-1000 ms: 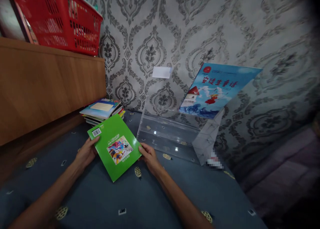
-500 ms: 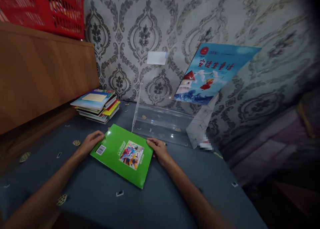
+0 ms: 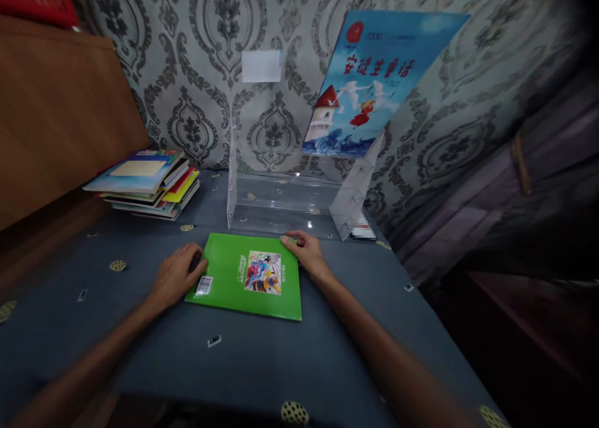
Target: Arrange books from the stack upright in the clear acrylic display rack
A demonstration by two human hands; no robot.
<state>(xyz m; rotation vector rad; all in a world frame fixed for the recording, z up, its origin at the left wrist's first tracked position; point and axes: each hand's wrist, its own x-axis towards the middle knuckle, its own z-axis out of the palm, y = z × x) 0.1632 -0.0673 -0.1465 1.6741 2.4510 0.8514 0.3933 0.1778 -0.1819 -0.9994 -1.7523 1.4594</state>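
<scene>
Green in the head view, the book (image 3: pixel 248 277) lies on the table (image 3: pixel 262 372) between our hands. Our left hand (image 3: pixel 180 271), fingers curled, touches the edge beside it; our right hand (image 3: pixel 306 251) has its thumb on the far corner. We cannot tell whether either one grips. Beyond our left hand we see a pile of books (image 3: pixel 150 188); beyond both hands, a clear stand (image 3: pixel 350 204), with a blue book (image 3: pixel 381 88) at its upper right, higher than our right hand.
</scene>
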